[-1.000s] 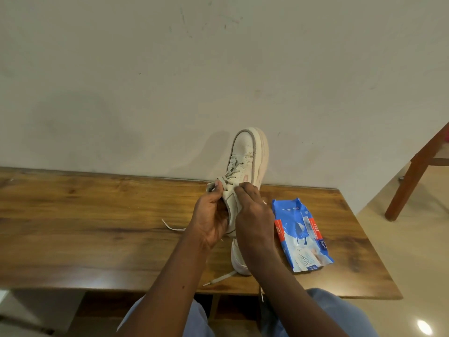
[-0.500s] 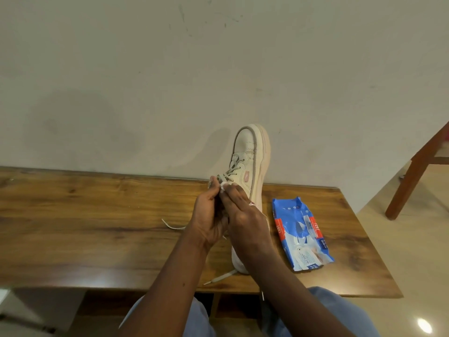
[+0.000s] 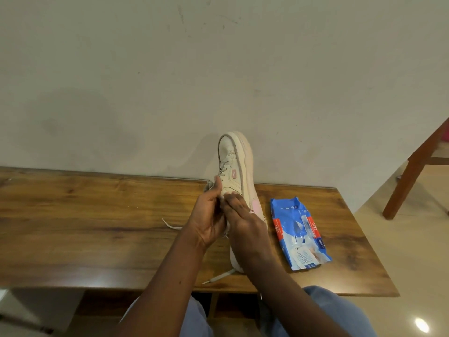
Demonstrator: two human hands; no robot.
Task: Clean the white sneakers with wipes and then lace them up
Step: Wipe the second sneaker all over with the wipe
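White leather sneaker (image 3: 234, 164) is held tilted, heel down near the front edge of the brown wooden table (image 3: 97, 215), toe raised. It is gripped at the eyelets by the left hand (image 3: 209, 220), fingers curled, thumb up. Right hand (image 3: 245, 222) fingers are laid on the upper; a pinch cannot be told. White lace (image 3: 218, 278) ends trail on the table. Blue plastic wipes pack (image 3: 298, 232) lies flat towards the right edge, apart.

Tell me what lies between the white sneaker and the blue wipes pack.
Nothing: the head view shows only a narrow strip of bare wooden table between sneaker and wipes pack; they lie apart.
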